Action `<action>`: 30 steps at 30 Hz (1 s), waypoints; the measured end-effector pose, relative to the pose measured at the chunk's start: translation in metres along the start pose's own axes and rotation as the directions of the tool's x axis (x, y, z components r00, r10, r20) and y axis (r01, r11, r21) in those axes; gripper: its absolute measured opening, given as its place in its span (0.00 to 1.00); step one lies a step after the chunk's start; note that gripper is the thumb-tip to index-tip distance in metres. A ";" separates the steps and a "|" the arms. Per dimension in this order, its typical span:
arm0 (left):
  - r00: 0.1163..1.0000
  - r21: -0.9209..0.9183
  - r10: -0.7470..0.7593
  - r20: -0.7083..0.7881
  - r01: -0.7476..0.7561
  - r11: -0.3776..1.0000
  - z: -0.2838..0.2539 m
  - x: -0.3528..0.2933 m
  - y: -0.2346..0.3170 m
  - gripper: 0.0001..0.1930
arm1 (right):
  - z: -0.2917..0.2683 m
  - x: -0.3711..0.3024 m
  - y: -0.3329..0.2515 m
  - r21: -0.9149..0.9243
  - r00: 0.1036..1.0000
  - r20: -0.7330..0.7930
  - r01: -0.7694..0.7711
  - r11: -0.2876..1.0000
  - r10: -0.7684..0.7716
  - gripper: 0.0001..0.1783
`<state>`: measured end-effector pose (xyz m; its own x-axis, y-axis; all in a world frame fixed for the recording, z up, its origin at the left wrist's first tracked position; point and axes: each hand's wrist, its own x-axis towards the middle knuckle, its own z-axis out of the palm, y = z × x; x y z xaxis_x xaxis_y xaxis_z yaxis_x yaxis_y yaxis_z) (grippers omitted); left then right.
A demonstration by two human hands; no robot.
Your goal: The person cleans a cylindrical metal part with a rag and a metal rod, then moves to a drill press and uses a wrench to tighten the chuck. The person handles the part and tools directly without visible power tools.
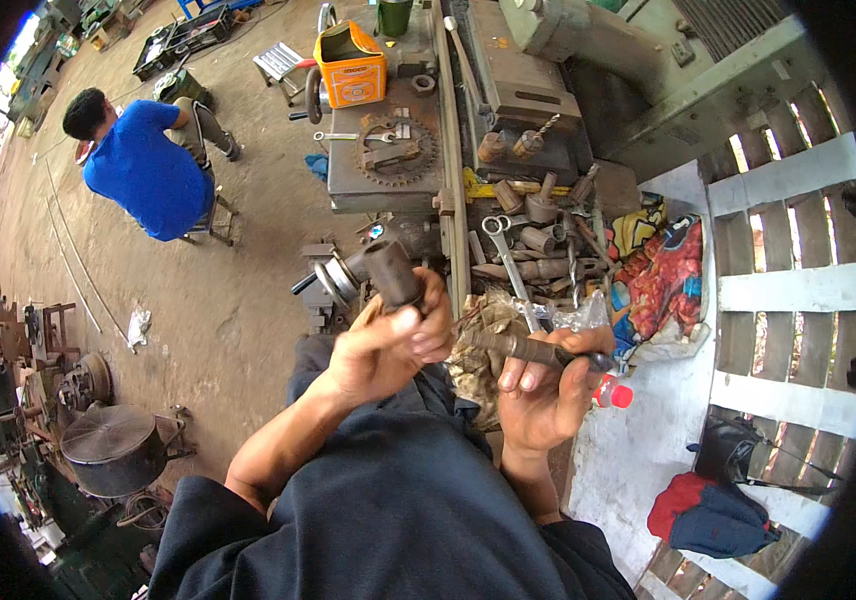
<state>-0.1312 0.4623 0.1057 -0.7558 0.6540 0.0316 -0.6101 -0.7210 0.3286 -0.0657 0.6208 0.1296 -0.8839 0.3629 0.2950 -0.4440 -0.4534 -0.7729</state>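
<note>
Raised in front of my chest, my left hand (373,348) is closed around a dark metal sleeve (392,272), with its hollow end tilted up and away. My right hand (548,398) grips a long, dark, round metal tool shank (520,347). Its narrower end points left toward my left hand, and its rounded dark end sticks out at the right. The sleeve and the shank are apart. Just beyond my right hand lies a combination wrench (510,262), its ring end facing away. A crumpled brown rag (478,378) shows between my hands.
Drill bits and metal sleeves (543,240) crowd the machine bed ahead. Farther off, a toothed ring (416,150) lies near a cut-open orange container (351,70). A red-capped bottle (615,392) is right of my right hand. A person in blue (153,170) sits at far left.
</note>
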 end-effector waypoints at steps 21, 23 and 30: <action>0.991 -0.230 0.049 -0.128 -0.078 0.970 0.023 -0.010 0.009 0.32 | 0.008 -0.018 0.015 -0.407 0.969 0.246 0.068 0.911 0.038 0.17; 0.990 -0.208 0.061 -0.131 -0.088 0.974 0.025 -0.011 0.010 0.32 | 0.007 -0.018 0.012 -0.545 0.956 0.289 0.119 0.830 0.053 0.15; 0.991 -0.165 0.067 -0.118 -0.086 0.982 0.031 -0.013 0.010 0.31 | 0.000 -0.017 0.013 -0.648 0.938 0.343 0.199 0.735 0.049 0.13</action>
<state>-0.1204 0.4535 0.1384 -0.8178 0.5726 -0.0583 -0.5736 -0.8026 0.1640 -0.0566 0.6093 0.1148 -0.9012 0.0389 0.4317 -0.4070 0.2667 -0.8736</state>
